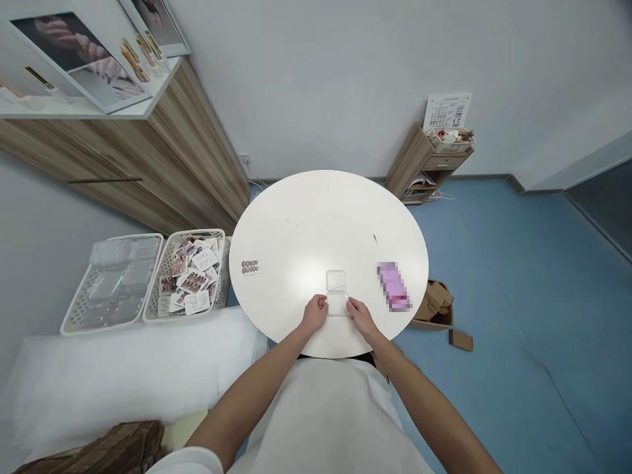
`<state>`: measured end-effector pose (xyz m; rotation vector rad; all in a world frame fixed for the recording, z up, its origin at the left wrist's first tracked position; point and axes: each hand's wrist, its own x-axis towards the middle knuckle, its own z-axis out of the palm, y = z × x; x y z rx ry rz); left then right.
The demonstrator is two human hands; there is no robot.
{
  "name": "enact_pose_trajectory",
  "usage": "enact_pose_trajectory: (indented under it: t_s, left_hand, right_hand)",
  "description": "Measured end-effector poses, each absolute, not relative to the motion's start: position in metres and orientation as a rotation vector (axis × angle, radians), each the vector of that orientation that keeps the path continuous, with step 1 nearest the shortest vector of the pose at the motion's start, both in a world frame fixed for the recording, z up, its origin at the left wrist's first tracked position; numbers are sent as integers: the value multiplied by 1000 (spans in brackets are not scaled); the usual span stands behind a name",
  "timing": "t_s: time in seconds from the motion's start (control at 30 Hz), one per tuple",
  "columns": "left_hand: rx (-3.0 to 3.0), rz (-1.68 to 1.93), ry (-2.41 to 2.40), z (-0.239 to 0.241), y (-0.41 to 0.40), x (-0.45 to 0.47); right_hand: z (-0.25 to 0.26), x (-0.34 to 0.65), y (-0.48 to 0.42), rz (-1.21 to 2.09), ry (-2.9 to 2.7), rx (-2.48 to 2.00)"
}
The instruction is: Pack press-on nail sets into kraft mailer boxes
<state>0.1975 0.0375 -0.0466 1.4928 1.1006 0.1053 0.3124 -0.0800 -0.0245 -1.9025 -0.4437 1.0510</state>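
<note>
Clear case (338,304) near front edge of white round table (320,210), lid flipped open away from the person — left hand (315,313) and right hand (362,316) on opposite sides, fingers partly curled, each pinching an edge. Nail card (249,266) well left; purple item (394,287), pixelated, to the right.
</note>
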Motion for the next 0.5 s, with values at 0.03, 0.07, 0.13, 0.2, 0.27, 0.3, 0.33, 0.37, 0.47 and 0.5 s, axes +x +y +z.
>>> enact_pose_trajectory:
  t_s: [0.03, 0.07, 0.13, 0.2, 0.27, 0.3, 0.33, 0.37, 0.47, 0.5]
  left_hand:
    - [1499, 117, 1095, -48, 36, 198]
    - [1507, 126, 1093, -49, 34, 198]
    - [1527, 121, 1111, -50, 30, 199]
    - [1538, 90, 1134, -50, 28, 201]
    - [1539, 65, 1147, -49, 27, 203]
    - [1539, 63, 1154, -48, 27, 204]
    - [1539, 66, 1163, -48, 27, 205]
    - [1537, 73, 1176, -47, 28, 206]
    - [1511, 87, 1211, -47, 27, 208]
    - [1499, 91, 1219, -47, 26, 207]
  right_hand:
    - [-26, 313, -81, 1036, -458, -1922]
    - [-27, 313, -81, 1028, -471, -1936]
    - [-29, 314, -82, 1030, -475, -1946]
    - [-30, 316, -82, 1047, -453, -1945]
    - [-30, 318, -82, 1074, -425, -1936]
    - [-30, 319, -82, 1092, -417, -1927]
    - [-30, 320, -82, 1108, -413, -1914]
    - [-30, 321, -82, 1122, -408, -1898]
    - [-31, 325, -84, 1162, -396, -1840]
    - [-32, 326, -86, 1171, -394, -1822]
